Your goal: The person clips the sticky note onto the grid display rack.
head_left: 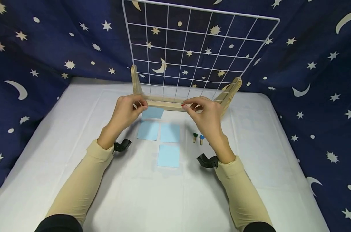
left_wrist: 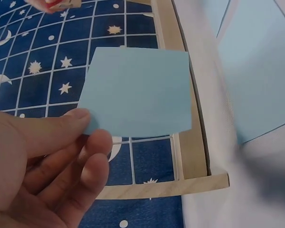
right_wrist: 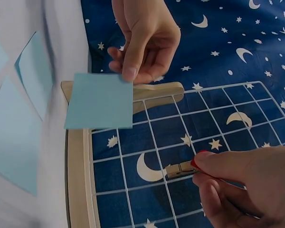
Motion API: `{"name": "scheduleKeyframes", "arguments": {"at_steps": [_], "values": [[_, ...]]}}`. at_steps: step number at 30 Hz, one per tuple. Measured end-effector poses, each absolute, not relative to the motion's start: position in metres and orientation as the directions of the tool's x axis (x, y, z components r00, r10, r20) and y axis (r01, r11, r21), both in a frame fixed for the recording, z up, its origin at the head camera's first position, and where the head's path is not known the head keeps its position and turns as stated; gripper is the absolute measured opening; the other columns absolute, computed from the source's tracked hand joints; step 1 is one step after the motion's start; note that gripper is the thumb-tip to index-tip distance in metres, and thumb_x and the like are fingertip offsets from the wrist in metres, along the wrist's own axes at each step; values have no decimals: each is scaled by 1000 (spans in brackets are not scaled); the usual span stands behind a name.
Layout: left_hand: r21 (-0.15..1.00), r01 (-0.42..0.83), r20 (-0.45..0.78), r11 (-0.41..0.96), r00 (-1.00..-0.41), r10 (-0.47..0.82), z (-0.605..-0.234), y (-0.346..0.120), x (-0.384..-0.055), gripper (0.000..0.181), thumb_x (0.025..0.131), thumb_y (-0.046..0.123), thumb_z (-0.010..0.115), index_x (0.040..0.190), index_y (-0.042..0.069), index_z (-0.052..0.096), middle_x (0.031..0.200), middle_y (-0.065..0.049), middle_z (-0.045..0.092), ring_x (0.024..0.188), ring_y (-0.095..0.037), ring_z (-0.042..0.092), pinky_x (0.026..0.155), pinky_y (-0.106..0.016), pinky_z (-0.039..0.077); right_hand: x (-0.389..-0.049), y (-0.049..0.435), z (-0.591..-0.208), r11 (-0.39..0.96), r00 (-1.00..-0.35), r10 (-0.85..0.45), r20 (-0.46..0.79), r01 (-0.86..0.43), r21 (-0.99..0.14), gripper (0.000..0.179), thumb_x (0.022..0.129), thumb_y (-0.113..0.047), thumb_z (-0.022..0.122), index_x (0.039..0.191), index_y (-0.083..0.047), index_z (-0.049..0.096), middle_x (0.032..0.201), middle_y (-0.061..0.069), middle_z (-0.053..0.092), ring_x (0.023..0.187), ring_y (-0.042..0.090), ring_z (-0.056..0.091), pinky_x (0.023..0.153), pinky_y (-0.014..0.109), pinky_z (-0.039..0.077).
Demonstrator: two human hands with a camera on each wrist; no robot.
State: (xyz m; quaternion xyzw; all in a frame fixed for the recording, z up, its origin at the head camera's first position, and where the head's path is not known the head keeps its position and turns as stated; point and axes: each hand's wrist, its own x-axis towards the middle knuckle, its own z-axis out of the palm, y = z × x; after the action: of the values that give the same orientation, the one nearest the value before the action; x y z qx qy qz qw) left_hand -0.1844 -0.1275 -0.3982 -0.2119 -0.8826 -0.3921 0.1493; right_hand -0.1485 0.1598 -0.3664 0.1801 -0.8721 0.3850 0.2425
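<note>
Between thumb and fingertips, my left hand (head_left: 128, 109) pinches a light blue square of paper (left_wrist: 137, 90) by one corner, in front of the wire grid's lower left part. My right hand (head_left: 205, 112) pinches a small wooden clothespin (right_wrist: 179, 169) by its red end, with its other end pointing toward the grid. Paper and clothespin are apart from each other. The white wire grid (head_left: 179, 50) stands tilted back in a wooden base (head_left: 166, 105). In the right wrist view, the left hand (right_wrist: 149, 42) shows at the top with the paper hanging from it.
Several more blue paper squares (head_left: 168, 156) lie on the white tablecloth (head_left: 134, 199) before the base. Beside the right forearm lie clothespins with a green heart (head_left: 195, 135) and a blue heart (head_left: 202, 137); another is mostly hidden. A dark blue star-patterned cloth (head_left: 47, 42) hangs behind.
</note>
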Motion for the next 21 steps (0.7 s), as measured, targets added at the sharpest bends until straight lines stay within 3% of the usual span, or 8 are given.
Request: {"name": "scheduleKeyframes", "arguments": {"at_steps": [6, 21], "values": [[612, 507, 493, 607, -845, 208, -399, -124, -192, 8, 87, 2, 85, 88, 4, 77, 87, -12, 77, 72, -26, 71, 66, -39, 58, -159, 146, -367, 604, -814, -125, 567, -516, -608, 10, 92, -6, 81, 101, -4, 82, 94, 8, 81, 76, 21, 76, 72, 33, 63], [636, 442, 536, 632, -843, 51, -397, -120, -211, 8, 84, 1, 87, 83, 4, 79, 79, -10, 69, 67, -23, 61, 68, -34, 42, -190, 125, -375, 557, -764, -135, 631, -585, -589, 12, 92, -7, 81, 104, -4, 82, 97, 9, 80, 79, 21, 76, 72, 31, 62]]}}
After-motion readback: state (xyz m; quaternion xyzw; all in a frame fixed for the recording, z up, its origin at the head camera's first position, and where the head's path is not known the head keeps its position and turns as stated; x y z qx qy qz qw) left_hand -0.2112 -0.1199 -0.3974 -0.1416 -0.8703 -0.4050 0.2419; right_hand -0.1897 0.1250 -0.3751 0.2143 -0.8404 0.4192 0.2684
